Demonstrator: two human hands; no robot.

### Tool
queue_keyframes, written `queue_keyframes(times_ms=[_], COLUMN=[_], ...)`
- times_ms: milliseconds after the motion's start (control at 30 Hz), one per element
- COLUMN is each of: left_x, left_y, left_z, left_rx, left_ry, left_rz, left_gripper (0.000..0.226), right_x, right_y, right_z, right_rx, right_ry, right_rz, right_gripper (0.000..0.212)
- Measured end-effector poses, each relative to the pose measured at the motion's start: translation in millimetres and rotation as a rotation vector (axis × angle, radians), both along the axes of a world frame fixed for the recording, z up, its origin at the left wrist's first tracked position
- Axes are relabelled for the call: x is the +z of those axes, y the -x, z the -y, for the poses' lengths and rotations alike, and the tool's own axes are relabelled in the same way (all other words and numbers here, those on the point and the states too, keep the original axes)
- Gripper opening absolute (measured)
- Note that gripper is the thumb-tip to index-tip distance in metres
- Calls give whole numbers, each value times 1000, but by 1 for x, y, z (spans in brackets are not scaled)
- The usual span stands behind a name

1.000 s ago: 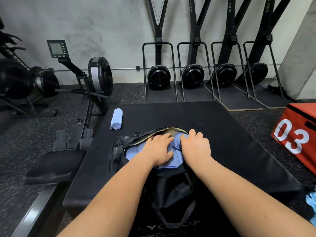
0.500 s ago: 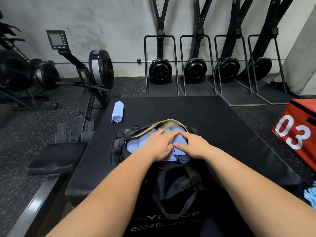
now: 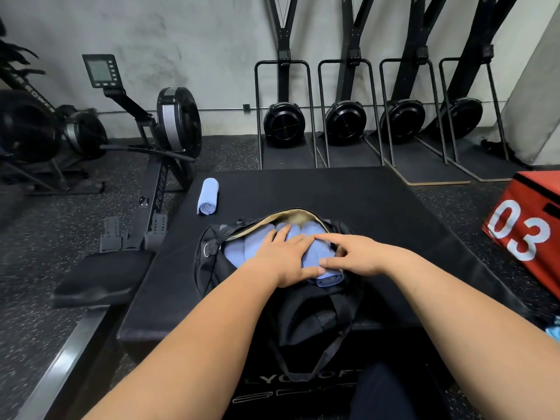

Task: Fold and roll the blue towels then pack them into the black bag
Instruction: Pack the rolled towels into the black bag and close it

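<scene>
You are at the packing step. The black bag (image 3: 306, 310) lies open on the black mat (image 3: 333, 192) in front of you, and several blue towels (image 3: 239, 253) already sit inside it, side by side, filling most of the opening.

Your left hand (image 3: 285, 256) lies flat on top of them, fingers nearly straight, and presses down without gripping anything. Your right hand (image 3: 354, 253) is just beside it, over the nearest roll (image 3: 330, 277), whose end shows at the front edge of the opening. The fingers of this hand are loosely bent, with the thumb on one side of the roll and the forefinger on the other. I cannot tell if they squeeze it or only rest on it.

One more rolled towel (image 3: 207, 200) waits on the mat, at the far left corner, well apart from the bag. So I judge the task is almost done but not finished.

For the next move you will probably need to push the packed towels to one side to make a gap, then reach across with one hand for the last towel. Hold it around the middle so it does not unroll, and keep the opening of the bag wide with the other hand.
</scene>
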State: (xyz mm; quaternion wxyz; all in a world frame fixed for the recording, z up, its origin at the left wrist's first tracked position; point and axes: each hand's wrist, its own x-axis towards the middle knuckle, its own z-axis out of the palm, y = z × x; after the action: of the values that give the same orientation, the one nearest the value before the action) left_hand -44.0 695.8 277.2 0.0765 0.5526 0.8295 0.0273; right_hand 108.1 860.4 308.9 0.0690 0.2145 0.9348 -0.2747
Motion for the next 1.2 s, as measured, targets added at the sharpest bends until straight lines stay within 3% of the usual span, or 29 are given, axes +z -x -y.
queue_keyframes(times_ms=[133,267,367,533,633,733,833,967,1200], left_x=[3,7,11,8,0,-5,-2,0,0], left_y=[-4,0,1,14,23,25,16,3,-1], left_z=[3,6,10,13,10,9,9,7,2], left_rx=[71,50,73,63,51,54,42,31,65], left_ry=[-36,-58,-44,-58,-63,-82,-76,-37,-75], left_rz=[88,147,206,201,181,202,187,77,58], left_gripper=[112,104,109,87,72,65,60,67,68], right_x=[10,6,0,-3,-13,-18,-9,2,11], right_y=[-1,6,17,30,39,39,22,-2,-5], right_z=[8,24,29,39,46,36,19,12,11], right_rx=[25,128,64,-65,-29,64,148,128,103], right_ry=[-91,-307,-457,-644,-710,-616,-346,-52,-10], right_rz=[0,96,129,115,100,100,99,-40,-73], right_gripper=[64,61,56,49,51,58,67,73,83])
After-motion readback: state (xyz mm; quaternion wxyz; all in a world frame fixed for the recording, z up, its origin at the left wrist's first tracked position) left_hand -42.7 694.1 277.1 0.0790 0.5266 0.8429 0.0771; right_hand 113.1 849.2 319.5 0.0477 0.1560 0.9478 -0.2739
